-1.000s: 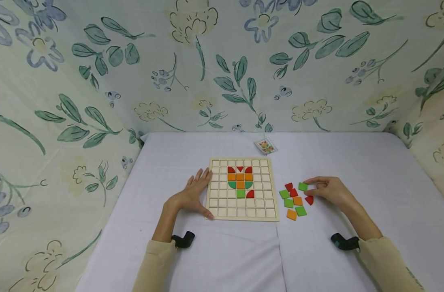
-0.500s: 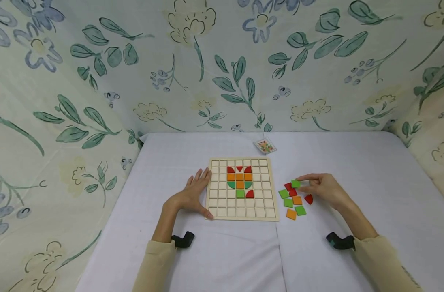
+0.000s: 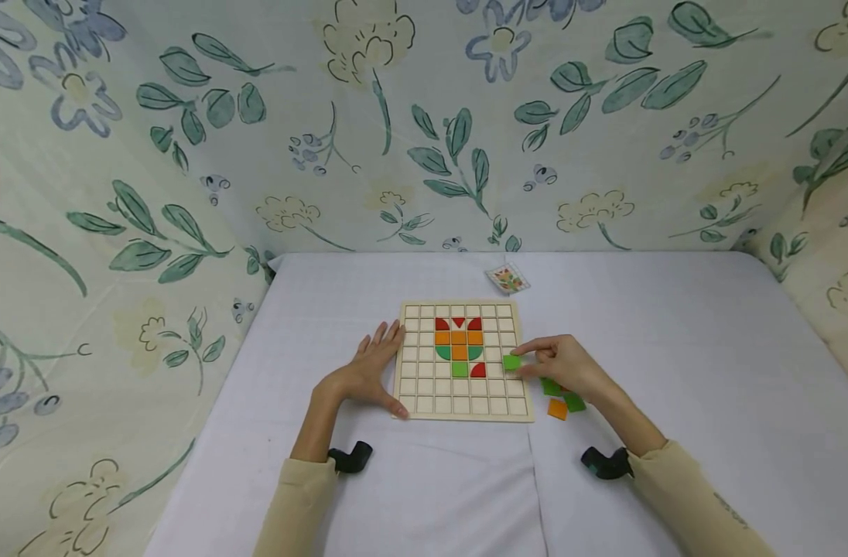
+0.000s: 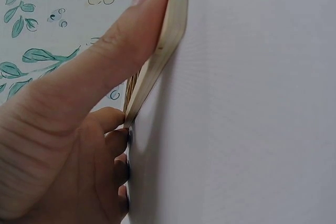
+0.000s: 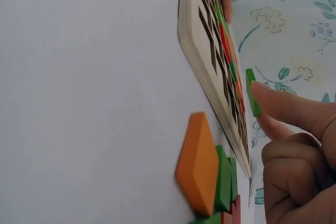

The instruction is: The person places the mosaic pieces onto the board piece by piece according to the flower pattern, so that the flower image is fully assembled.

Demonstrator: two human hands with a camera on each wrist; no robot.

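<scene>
A wooden grid board (image 3: 438, 398) lies on the table, with red, orange and green pieces set in its middle cells. The left hand (image 3: 364, 371) rests spread along the board's left edge, thumb at the near corner; the left wrist view shows the thumb (image 4: 121, 40) against the rim (image 4: 168, 40). Between thumb and forefinger the right hand (image 3: 566, 367) pinches a green square (image 3: 511, 363) over the board's right columns. In the right wrist view that green square (image 5: 253, 93) is held above the board's surface, clear of it.
Loose pieces lie right of the board, among them an orange square (image 3: 558, 409) and a green one (image 3: 574, 402); the right hand covers others. Behind the board lies a small patterned card (image 3: 507, 278). A floral cloth (image 3: 424, 186) hangs behind the white table.
The right hand has moved left from the loose pieces to above the board's right side, carrying the green square. The left hand has stayed in place.
</scene>
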